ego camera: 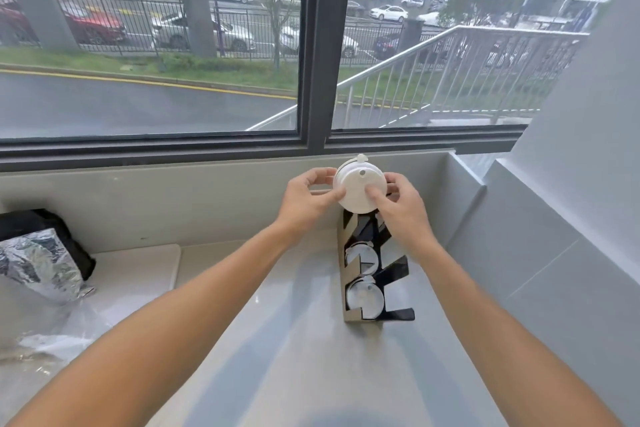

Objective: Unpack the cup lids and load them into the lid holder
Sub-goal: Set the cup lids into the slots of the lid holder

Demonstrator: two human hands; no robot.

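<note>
While both hands closed on it, the grip stood thus:
Grip: the left hand (304, 198) and right hand (398, 204) clamped a white stack of lids (358, 189) between them, the flat round face turned toward the camera.
Left fingers: the thumb pressed the stack's left edge; the other fingers curled behind it.
Right fingers: one fingertip (372, 191) lay on the face of the front lid; the rest wrapped the right edge.
Lids: a small tab stuck up at the top of the stack, with a small hole just below it.
Below the grip: the black holder (398, 270) stood on the counter (294, 340), its top bay just under the stack; whether they touched could not be told.
Lower bays: two further down each held clear lids (363, 298).
Far left of the grip: clear wrap (59, 340) lay crumpled on the counter, beside a silver bag (38, 267) and a black bag (52, 222).
Behind the grip: a window (311, 45) faced a wet road.
</note>
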